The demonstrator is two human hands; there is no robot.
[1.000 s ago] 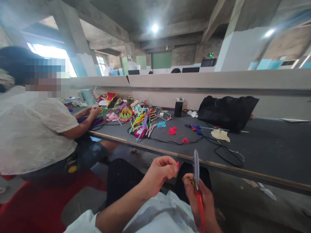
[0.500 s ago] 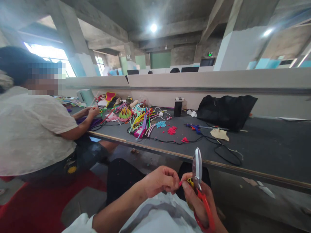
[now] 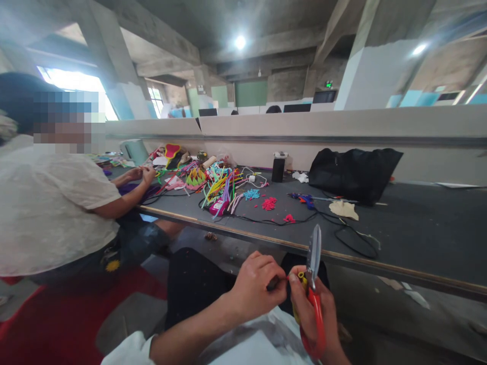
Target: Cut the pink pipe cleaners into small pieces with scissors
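My right hand (image 3: 314, 317) grips red-handled scissors (image 3: 314, 284), blades together and pointing up. My left hand (image 3: 258, 286) pinches a tiny red piece (image 3: 283, 278) at its fingertips, touching the thumb of my right hand. Both hands are over my lap, below the front edge of the dark table (image 3: 418, 228). Small red pieces (image 3: 270, 204) and a smaller red bit (image 3: 289, 219) lie on the table ahead.
A heap of coloured pipe cleaners (image 3: 218, 185), a blue glue gun (image 3: 304, 199), black cables (image 3: 350, 238), a black bag (image 3: 353, 172) and a black cylinder (image 3: 279, 170) lie on the table. At the left a person in a white shirt (image 3: 49, 208) works with both hands.
My left hand has dropped and closed in on my right hand, bringing the red piece to its thumb. The scissors have tilted slightly right.
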